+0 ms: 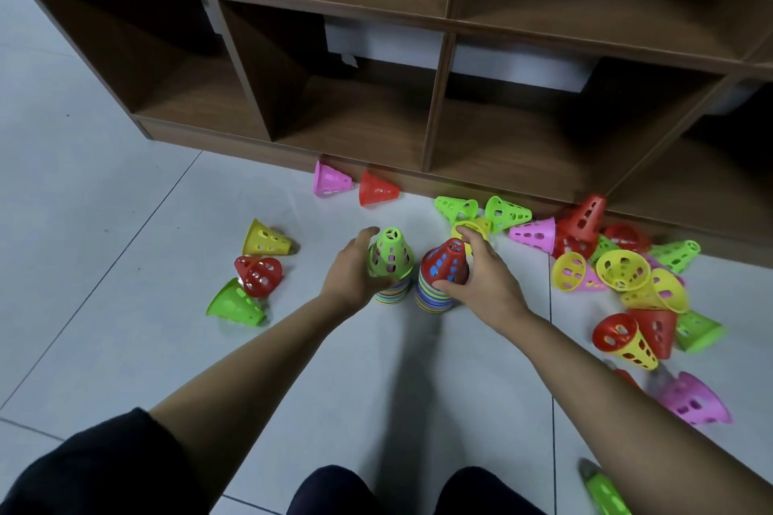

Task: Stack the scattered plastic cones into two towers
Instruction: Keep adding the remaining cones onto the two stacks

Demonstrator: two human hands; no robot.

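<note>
Two towers of stacked perforated cones stand side by side on the tiled floor. The left tower point(392, 259) has a green cone on top, and my left hand point(349, 270) grips it from the left. A red cone tops the right tower point(443, 265), with my right hand point(487, 274) wrapped around its right side. Loose cones lie scattered: a yellow one point(265, 239), a red one point(258, 270) and a green one point(236, 303) to the left, a pink one point(330, 179) and a red one point(376, 189) by the shelf.
A brown wooden cubby shelf point(435, 105) stands along the far side. A dense pile of mixed cones point(619, 268) lies to the right, with a pink cone point(694, 399) and a green one point(604, 491) nearer me. My knees show at the bottom edge.
</note>
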